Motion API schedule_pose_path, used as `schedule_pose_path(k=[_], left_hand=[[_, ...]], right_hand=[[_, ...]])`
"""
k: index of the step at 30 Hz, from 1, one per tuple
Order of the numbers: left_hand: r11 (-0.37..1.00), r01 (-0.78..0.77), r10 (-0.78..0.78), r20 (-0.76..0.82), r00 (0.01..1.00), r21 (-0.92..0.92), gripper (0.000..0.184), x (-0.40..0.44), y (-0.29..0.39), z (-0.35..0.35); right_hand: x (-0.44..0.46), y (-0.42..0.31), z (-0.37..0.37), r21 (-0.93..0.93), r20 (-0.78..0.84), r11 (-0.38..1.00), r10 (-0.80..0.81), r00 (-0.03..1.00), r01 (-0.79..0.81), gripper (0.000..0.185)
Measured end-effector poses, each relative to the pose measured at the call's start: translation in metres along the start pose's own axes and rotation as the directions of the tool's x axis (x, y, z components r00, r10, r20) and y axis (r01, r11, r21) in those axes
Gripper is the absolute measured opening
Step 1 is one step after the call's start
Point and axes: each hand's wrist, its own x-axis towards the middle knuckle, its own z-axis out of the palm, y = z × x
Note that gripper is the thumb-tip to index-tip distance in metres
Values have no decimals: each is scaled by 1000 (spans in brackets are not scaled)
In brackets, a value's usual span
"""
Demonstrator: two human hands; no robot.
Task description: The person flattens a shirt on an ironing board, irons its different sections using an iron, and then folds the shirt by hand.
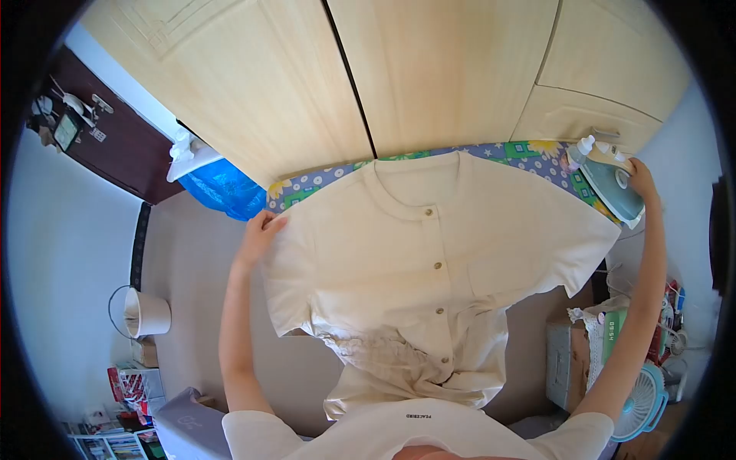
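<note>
A cream short-sleeved garment (383, 253) with several buttons down its front lies spread over an ironing board (330, 178) with a blue, green and yellow flowered cover. Its lower part hangs in folds toward my body. My left hand (264, 232) pinches the edge of the sleeve on the left. At the board's right end, my right hand (641, 182) is closed around the handle of a teal and white iron (615, 188). Beside the iron, to its left, stands a clear spray bottle (578, 153) with a white top.
Pale wooden cabinet doors (437, 69) rise behind the board. A blue bag (222, 188) hangs at the left, above a white bucket (147, 313). Boxes (566, 360) and a light-blue fan (642, 400) stand at the lower right. A dark door (115, 130) is far left.
</note>
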Motion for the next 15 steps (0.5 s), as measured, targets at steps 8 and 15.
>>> schedule_pose_path(k=[8,15], left_hand=[[960,-206,216,38,976,-188,16,-22,14,-5],[747,-610,623,41,781,263,26,-132,103,5]], right_hand=[[-55,-95,-2,169,-417,964,-119,901,205,39],[-255,-375,28,834,407,88,-765,499,-545,50]])
